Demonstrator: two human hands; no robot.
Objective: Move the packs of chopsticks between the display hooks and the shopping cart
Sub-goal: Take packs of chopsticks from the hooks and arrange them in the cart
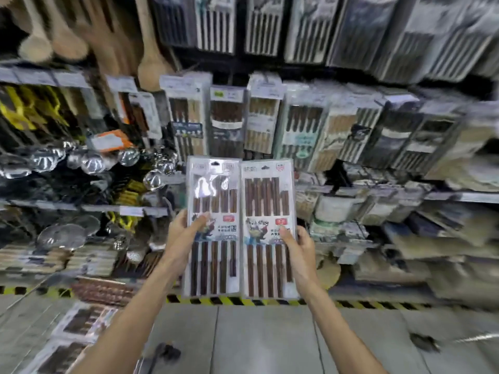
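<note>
Before display [302,122]: left hand [181,231] grips left pack [213,265], right hand [299,245] right pack [267,168]; dark chopsticks [258,197] inside.

The single view comes from a wide-angle camera on the person's head, looking forward and down at a shop display. It faces the hung packs [302,125] nearly square on, with ladles [91,160] off to the left. The wide lens bows the rows outward, and the edges are blurred. Both forearms enter from the bottom edge and converge at mid-frame. There the left hand [183,230] and right hand [297,244] grip the left pack [213,201] and right pack [268,201] side by side, upright, much nearer the lens than the display behind. The downward tilt takes in the floor [270,336] along the bottom, with striped tape [243,300] at the display's foot.
</note>
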